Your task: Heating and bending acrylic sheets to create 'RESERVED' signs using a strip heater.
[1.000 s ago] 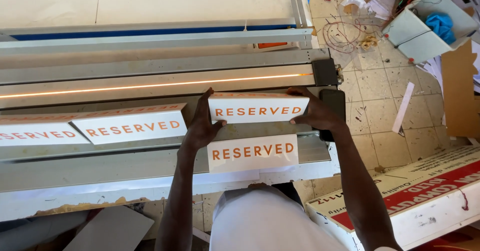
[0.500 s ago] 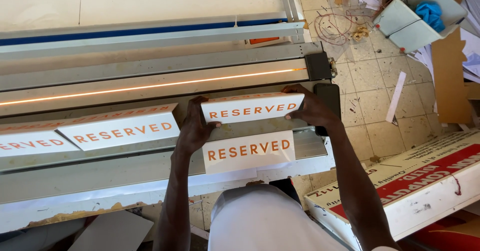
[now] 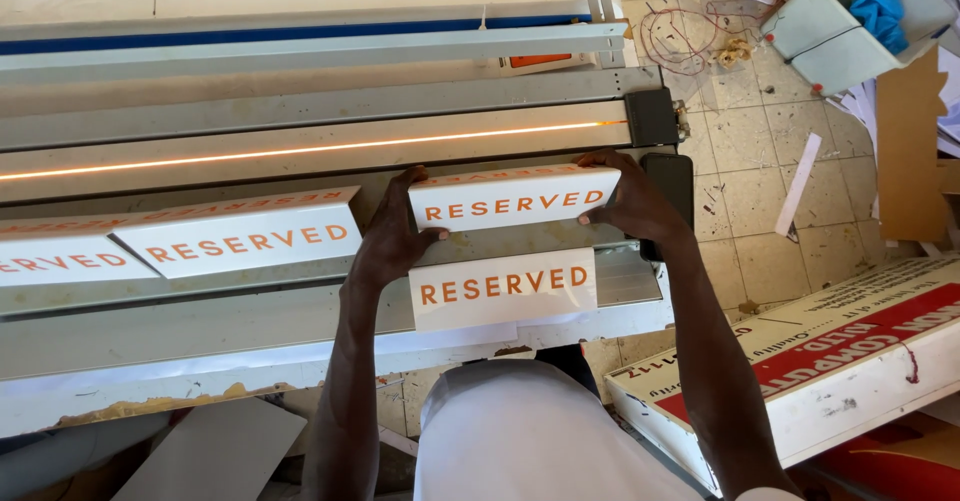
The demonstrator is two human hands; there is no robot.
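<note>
Gripping from both ends: the left hand [image 3: 388, 236] has its fingers [image 3: 408, 183] curled over the left end of a white folded sign [image 3: 512, 196] with orange lettering, thumb pressed under its lower left corner; the right hand [image 3: 632, 201] clamps the right end, fingers over the top edge, thumb at the lower right corner. Both hands are closed on the sign, neither fully fisted. The sign spans the gap between the two hands, long side level, front face tilted toward the camera.

Just below the hands lies a flat white panel [image 3: 503, 288] with the same orange lettering, its upper edge near the held sign's lower edge; whether the two are one piece I cannot tell. Left of the left hand, touching nothing held, sits a second folded white sign [image 3: 245, 231], and beyond it a third [image 3: 55, 253], cut by the frame edge.

All rest on a long grey metal bench machine [image 3: 300, 111]. A thin glowing orange line [image 3: 300, 149] runs along it just beyond the fingertips. A black phone-like slab [image 3: 672, 186] lies just behind the right hand.

Right of the right arm, on the tiled floor, is a long white carton with a red band [image 3: 850, 361]. Farther out, a pale box holding blue cloth [image 3: 860, 21].
</note>
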